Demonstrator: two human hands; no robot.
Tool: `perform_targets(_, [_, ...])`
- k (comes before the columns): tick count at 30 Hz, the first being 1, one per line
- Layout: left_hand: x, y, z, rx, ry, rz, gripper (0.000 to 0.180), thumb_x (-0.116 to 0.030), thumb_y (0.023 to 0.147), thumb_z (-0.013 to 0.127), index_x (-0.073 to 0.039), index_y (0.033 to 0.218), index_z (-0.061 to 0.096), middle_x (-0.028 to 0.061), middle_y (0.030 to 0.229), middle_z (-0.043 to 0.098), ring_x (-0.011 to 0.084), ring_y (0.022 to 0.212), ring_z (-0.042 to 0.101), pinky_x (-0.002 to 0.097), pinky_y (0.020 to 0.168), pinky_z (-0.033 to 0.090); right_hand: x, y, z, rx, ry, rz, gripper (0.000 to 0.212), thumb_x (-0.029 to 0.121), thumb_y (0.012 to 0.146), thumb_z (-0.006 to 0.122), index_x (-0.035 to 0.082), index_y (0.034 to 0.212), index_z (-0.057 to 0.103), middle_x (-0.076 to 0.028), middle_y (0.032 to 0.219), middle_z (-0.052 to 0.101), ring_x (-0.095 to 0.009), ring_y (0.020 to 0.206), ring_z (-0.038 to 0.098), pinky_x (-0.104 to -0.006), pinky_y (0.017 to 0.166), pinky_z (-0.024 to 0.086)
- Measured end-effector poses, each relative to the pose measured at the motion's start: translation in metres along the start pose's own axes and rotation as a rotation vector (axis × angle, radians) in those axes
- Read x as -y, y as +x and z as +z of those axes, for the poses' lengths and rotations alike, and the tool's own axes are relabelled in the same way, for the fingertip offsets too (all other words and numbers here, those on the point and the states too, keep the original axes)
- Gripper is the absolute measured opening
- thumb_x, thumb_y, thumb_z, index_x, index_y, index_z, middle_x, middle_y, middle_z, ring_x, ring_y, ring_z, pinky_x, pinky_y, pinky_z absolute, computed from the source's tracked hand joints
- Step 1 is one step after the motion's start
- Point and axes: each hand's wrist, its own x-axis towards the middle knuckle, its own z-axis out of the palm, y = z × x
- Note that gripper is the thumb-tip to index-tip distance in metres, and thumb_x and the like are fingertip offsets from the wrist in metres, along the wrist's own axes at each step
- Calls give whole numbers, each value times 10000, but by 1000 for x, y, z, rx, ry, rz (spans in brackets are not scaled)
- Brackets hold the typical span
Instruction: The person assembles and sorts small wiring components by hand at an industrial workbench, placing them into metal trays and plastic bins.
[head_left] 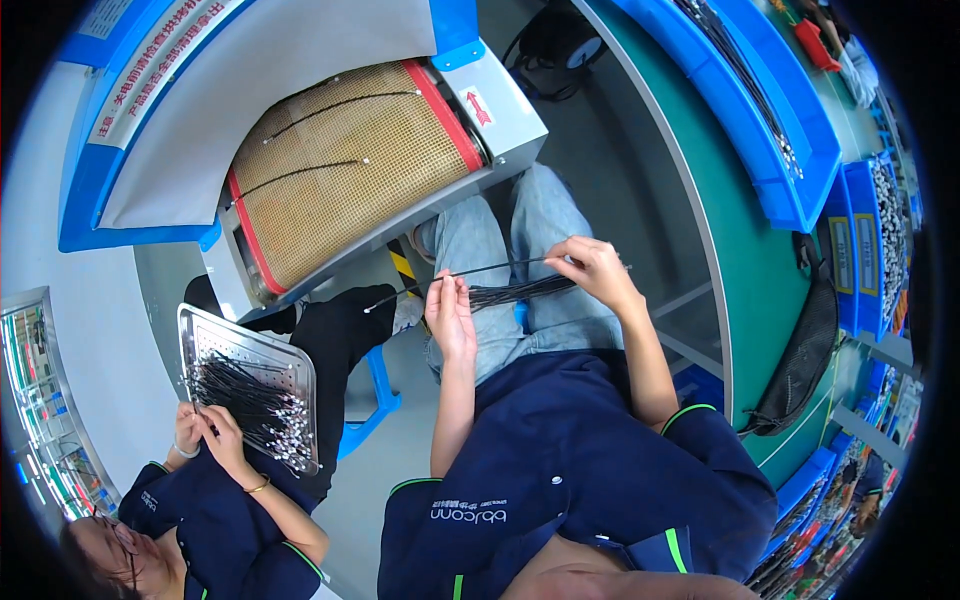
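Single black cable [500, 267] held nearly straight between both hands, above a bundle of dark cables [525, 291] across the lap [487, 345].

Handling (judged): light, springy, easily bent; pale tip [368, 310] probably the delicate part, so best gripped along the black length. Left hand [452, 318]: thumb and fingertips closed on the cable partway along, fingers pointing away from the body, tip jutting free to the left. Right hand [597, 272]: thumb and forefinger pinched on the cable, wrist bent inward, forearm slanting up from lower right; cable's right end not discernible.
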Motion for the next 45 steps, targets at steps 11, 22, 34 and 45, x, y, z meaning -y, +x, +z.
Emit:
perform_targets(11, [3, 1, -2, -8, 33, -4, 154, -78, 935, 559, -18, 1073, 593, 55, 931, 619, 113, 860, 603, 229, 794, 512, -15, -3, 5, 59, 24, -69, 110, 97, 789, 686, 13, 839, 635, -99, 745, 615, -245, 680, 602, -333, 613, 480])
perform_targets(22, [4, 0, 1, 8, 36, 9, 155, -69, 927, 568, -16, 1071, 594, 56, 942, 621, 112, 865, 607, 231, 794, 512, -18, -4, -4, 82, -41, -45, 150, 148, 795, 691, 39, 882, 638, -84, 759, 607, -244, 680, 602, -327, 614, 486])
perform_targets(34, [-25, -3, 8, 41, 55, -2, 146, -63, 924, 571, -15, 1060, 594, 49, 948, 621, 103, 862, 615, 211, 774, 516, 33, 25, 17, 44, -261, -178, 192, 180, 708, 735, 66, 853, 682, -53, 1070, 597, -247, 1024, 544, -374, 909, 424])
perform_targets(45, [-63, 12, -5, 111, 228, 1, 212, -88, 926, 580, -14, 1125, 571, 54, 996, 620, 113, 924, 598, 236, 823, 494, 63, 64, 52, -6, -292, -232, 99, 91, 689, 725, 78, 783, 695, -27, 1030, 618, -241, 970, 554, -360, 862, 428])
